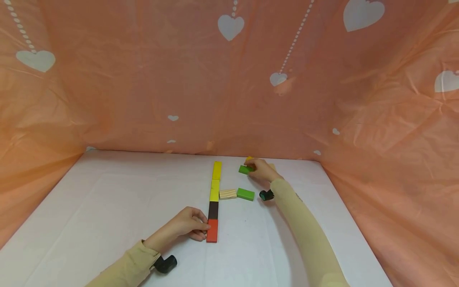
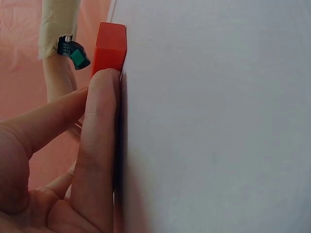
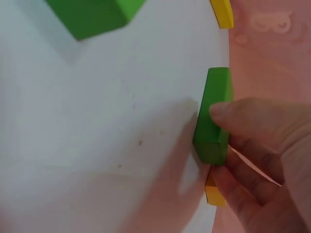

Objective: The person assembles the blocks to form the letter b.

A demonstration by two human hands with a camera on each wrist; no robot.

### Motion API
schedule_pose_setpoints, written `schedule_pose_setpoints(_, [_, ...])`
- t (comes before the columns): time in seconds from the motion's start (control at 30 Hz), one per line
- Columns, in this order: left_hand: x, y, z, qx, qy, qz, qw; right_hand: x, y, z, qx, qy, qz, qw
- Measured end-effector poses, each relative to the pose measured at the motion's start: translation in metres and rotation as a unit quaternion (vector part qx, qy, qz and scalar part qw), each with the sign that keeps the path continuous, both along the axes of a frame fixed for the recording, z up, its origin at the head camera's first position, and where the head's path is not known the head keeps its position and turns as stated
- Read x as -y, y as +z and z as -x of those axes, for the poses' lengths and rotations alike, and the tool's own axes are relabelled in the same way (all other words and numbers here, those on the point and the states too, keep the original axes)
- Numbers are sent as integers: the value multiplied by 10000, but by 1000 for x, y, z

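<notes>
On the white table (image 1: 118,191), four blocks lie end to end in a line running from near to far: a red block (image 1: 212,232), a dark brown block (image 1: 213,210), a nearer yellow block (image 1: 214,191) and a farther yellow block (image 1: 217,170). A plain wooden block (image 1: 228,194) branches to the right from the nearer yellow one, with a second green block (image 1: 245,194) next to it, so the arrangement looks deliberate.

The left hand (image 1: 190,224) bends its fingers against the left side of the red block, probably to steady the near end of the line and keep it straight. Whether it pinches the block or merely presses it, I cannot tell. The right hand (image 1: 263,170) grips a green block (image 1: 245,170) at the far right, thumb on one face and fingers behind, a hold that seems to leave its left end exposed for placing.

The right wrist view shows that thumb clearly, plus an orange-yellow block (image 3: 215,195) just past the fingers; from the head, the hand covers much of that corner. The left wrist view shows a fingertip (image 2: 106,75) meeting the red block low, close to the table, but only the head view shows the whole line.
</notes>
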State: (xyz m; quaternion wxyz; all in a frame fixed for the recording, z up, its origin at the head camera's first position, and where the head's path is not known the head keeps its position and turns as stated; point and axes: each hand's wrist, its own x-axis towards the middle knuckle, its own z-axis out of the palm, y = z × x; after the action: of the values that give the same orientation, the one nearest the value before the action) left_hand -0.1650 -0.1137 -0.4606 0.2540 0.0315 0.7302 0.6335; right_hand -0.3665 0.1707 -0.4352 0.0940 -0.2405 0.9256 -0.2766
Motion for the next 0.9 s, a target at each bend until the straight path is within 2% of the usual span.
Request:
schedule_pose_setpoints(0.23, [0, 1, -1, 5, -57, -61, 10000, -3, -2, -1, -297, 80, -3, 9995])
schedule_pose_setpoints(0.43, [0, 1, 1, 19, -81, -58, 9999, -7, 2, -10, -530, 41, 31, 9986])
schedule_pose_setpoints(0.6, [1, 1, 1, -41, -126, -114, 9998, -13, 10, -24, -808, 165, 114, 9965])
schedule_pose_setpoints(0.9, [1, 1, 0, -85, -136, -156, 9998, -27, 20, -56, -1046, 454, 501, 9922])
